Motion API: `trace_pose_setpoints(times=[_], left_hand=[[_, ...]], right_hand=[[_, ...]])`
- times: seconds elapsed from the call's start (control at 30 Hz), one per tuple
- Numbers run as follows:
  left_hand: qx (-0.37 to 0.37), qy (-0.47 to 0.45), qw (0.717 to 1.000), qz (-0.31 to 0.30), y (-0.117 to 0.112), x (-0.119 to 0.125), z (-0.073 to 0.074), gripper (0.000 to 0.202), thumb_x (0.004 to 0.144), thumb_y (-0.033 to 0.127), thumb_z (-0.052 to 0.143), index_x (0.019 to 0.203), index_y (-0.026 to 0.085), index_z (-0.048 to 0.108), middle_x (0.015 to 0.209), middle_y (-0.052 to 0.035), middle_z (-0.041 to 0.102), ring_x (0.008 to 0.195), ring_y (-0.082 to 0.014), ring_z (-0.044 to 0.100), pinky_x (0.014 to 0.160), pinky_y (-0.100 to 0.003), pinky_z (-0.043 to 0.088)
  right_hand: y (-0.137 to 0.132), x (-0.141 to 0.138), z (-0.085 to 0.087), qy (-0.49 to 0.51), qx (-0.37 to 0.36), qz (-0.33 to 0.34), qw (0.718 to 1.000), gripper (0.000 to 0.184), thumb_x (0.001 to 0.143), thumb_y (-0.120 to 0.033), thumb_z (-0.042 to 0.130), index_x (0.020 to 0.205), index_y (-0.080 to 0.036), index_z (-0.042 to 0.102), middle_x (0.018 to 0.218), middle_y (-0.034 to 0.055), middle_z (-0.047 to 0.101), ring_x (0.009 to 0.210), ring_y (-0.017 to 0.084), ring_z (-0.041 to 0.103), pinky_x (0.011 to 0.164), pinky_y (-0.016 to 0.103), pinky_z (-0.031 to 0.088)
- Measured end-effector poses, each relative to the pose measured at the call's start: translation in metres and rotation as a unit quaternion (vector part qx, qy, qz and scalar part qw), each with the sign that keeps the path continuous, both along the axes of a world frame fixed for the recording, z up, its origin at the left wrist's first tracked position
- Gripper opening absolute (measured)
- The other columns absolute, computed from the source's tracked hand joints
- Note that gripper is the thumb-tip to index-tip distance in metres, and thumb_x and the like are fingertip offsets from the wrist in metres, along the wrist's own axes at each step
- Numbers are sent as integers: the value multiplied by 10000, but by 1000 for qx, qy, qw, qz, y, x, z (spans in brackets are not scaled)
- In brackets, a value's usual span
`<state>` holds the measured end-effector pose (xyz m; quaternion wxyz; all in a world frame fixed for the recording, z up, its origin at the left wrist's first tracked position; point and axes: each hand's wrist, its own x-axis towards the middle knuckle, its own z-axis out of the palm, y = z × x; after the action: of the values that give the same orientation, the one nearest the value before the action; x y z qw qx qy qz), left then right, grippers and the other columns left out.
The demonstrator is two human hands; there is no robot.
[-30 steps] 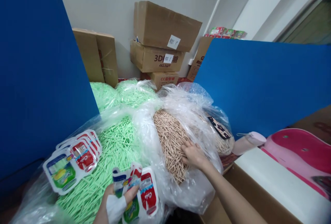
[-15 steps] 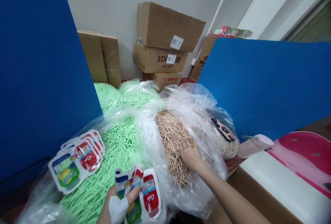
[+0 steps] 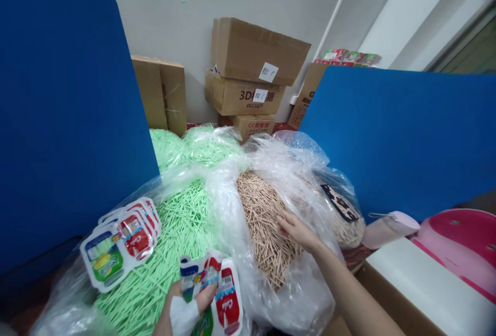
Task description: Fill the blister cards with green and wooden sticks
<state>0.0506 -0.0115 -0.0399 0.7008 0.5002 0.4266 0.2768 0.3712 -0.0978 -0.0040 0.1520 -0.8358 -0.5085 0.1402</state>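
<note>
My left hand (image 3: 197,302), with a white wrap around the thumb, grips a bottle-shaped plastic pouch (image 3: 228,297) printed in red "Cola" and green. The pouch's upper part is bent, and the hand is over light green thin sticks (image 3: 186,217) in a clear bag. My right hand (image 3: 296,230) is at the heap of brown thin sticks (image 3: 258,207) in the neighbouring bag. Its fingers are drawn together there; whether any sticks are between them is hidden. Several more printed pouches (image 3: 104,256) lie fanned out on the green sticks at the left.
Blue partitions (image 3: 403,134) stand on both sides. Cardboard boxes (image 3: 259,51) are stacked against the wall. A dark patterned item (image 3: 339,202) rests on the right-hand bag. At right are a pale pink cup (image 3: 391,230), a pink stool-like item (image 3: 461,238) and an open carton (image 3: 411,279).
My right hand has drawn back slightly from the brown sticks, its fingers coming together. My left hand still holds the pouch. The view has tilted upward a little.
</note>
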Motion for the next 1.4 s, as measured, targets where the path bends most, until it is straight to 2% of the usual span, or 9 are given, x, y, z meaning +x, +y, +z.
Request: trace_pose_setpoints(times=[0.17,0.47,0.63,0.73,0.93,1.2,1.27,1.33,1.4], left_hand=[[-21,-17,1000,-3,-4,2,9,496,537,568,790,717,106,766,657,-128,769,667,-335,721,612,-383,582],[-4,-34,999,-39,-4,9,-1,453,601,507,784,738,77,751,670,-126,763,634,-300,698,590,-356,559],[-17,-27,998,-58,-4,10,3,451,617,491,783,771,69,750,723,-132,771,662,-300,697,633,-368,556],[-13,-17,999,-43,-7,15,5,487,589,526,783,745,66,746,672,-128,756,626,-279,685,584,-332,539],[-5,-9,999,-35,-8,34,12,435,570,505,789,655,84,720,569,-81,699,541,-216,628,528,-286,500],[113,0,989,-99,-6,64,25,265,696,369,725,694,112,660,607,-18,646,558,-163,555,549,-256,453],[136,-20,984,-115,-7,71,28,223,743,334,693,732,114,653,669,-26,654,602,-164,557,583,-257,458],[148,-49,979,-132,-8,76,31,190,775,306,669,763,117,654,722,-31,661,649,-169,563,623,-259,465],[153,-63,976,-143,-8,78,31,168,782,284,665,764,118,652,722,-27,656,660,-168,559,630,-254,462]], right_hand=[[3,3,-7,-34,28,-23,999,197,857,-215,397,846,-171,588,902,78,602,875,205,559,811,324,417],[1,0,-8,13,73,-29,997,228,860,-292,427,785,-189,616,1040,108,595,985,236,551,880,335,391],[-1,0,-10,144,95,-54,983,176,830,-352,493,809,-241,627,757,35,626,792,218,596,771,328,428],[0,-7,-13,286,126,-84,946,196,819,-432,514,820,-256,600,643,-6,597,616,184,574,664,320,451],[5,-35,-14,507,207,-145,824,342,790,-573,528,840,-235,510,641,-30,564,518,139,560,552,303,483],[13,-54,35,606,343,-166,698,376,732,-519,671,894,-234,485,651,-60,513,557,124,562,546,263,474],[13,-57,46,566,373,-147,720,330,812,-521,578,940,-238,468,689,-47,527,578,130,570,538,259,457],[12,-55,46,440,355,-115,817,273,904,-502,413,985,-244,454,711,-32,539,566,130,556,528,255,432],[10,-48,36,294,293,-79,906,218,907,-440,400,926,-238,478,665,-29,534,531,132,518,526,256,404]])
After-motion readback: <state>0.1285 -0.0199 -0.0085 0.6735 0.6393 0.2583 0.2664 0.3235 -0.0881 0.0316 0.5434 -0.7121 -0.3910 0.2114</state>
